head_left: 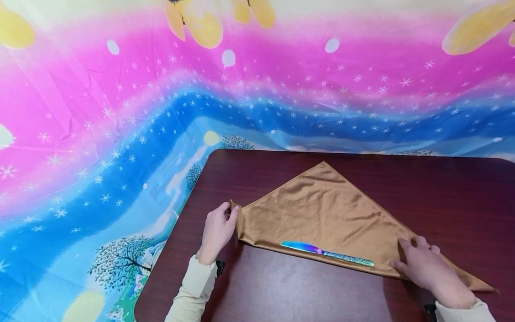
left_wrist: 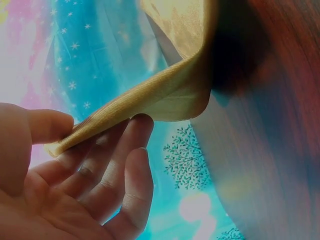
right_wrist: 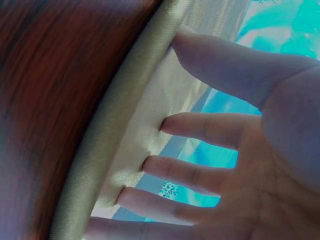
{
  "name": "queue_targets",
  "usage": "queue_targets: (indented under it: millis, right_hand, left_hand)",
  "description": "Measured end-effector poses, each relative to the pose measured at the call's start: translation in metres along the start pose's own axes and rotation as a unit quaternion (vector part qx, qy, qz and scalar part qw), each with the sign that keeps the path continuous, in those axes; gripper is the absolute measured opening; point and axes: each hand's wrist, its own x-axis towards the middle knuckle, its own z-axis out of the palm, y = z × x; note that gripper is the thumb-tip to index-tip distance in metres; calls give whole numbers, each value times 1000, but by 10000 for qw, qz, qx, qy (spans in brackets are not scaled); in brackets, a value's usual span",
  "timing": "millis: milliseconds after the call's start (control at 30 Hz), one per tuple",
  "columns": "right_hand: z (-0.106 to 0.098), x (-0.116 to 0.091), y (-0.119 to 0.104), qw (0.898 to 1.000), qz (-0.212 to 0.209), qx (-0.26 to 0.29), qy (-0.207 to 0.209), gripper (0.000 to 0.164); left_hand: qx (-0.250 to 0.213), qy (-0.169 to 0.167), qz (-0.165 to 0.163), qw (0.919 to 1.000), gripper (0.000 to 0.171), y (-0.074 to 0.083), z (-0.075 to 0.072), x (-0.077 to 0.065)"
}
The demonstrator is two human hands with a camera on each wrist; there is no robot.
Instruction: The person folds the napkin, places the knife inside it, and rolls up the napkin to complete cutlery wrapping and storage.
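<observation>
A golden-brown satin napkin [head_left: 322, 205] lies on the table, folded into a triangle with its peak pointing away from me. On it, along the near folded edge, lies a knife [head_left: 327, 254] with a shiny rainbow finish. My left hand [head_left: 218, 228] pinches the napkin's left corner between thumb and fingers; in the left wrist view that corner [left_wrist: 135, 102] is lifted off the table. Toward the right corner, my right hand [head_left: 428, 264] rests on the cloth with spread fingers. In the right wrist view its fingertips press the fabric [right_wrist: 135, 140] beside the rolled edge.
The dark red-brown wooden table [head_left: 322, 290] has rounded corners, and its left edge runs near my left hand. Behind and to the left hangs a colourful printed cloth [head_left: 120, 134] with snowflakes and trees.
</observation>
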Motion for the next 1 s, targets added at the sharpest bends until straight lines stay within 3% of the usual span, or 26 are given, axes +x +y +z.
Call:
queue_targets:
  millis: [400,1000]
  right_hand:
    - [-1,-1,-1,10000,45,30,-73,81]
    - [0,-4,-3,9998,-83,48,188,76]
  left_hand:
    - [25,45,20,10000,27,0,-1,-2]
    - [31,5,-19,10000,20,1,1,-1]
